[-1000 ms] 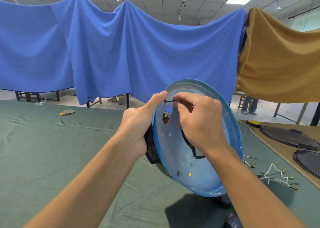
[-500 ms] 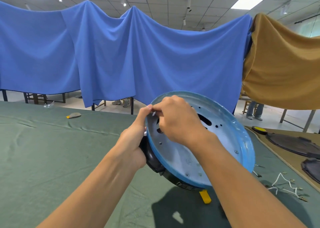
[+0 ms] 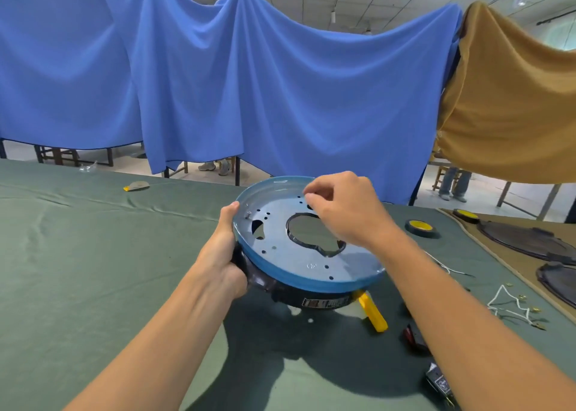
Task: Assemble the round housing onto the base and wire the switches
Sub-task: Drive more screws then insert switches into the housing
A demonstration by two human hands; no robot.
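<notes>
A round blue plate (image 3: 299,261) with a large central cutout and several small holes sits on a black round housing (image 3: 311,298). The assembly is tilted, just above the green table. My left hand (image 3: 224,254) grips its left rim, thumb on top. My right hand (image 3: 343,211) hovers over the plate's far side with curled fingers and fingertips pinched together; nothing shows between them. A small screw (image 3: 248,215) stands in the plate near my left thumb. A yellow piece (image 3: 372,312) sticks out under the housing.
A black-and-yellow tape roll (image 3: 420,228) lies to the right, with white wires (image 3: 511,304) and brass terminals beyond. Black switches (image 3: 413,337) lie by my right forearm. Dark round bases (image 3: 523,239) rest on the tan mat at far right. Blue and tan cloths hang behind.
The plate has tipped from nearly upright to almost flat and come lower. My right hand moved from the left rim to the plate's far side.
</notes>
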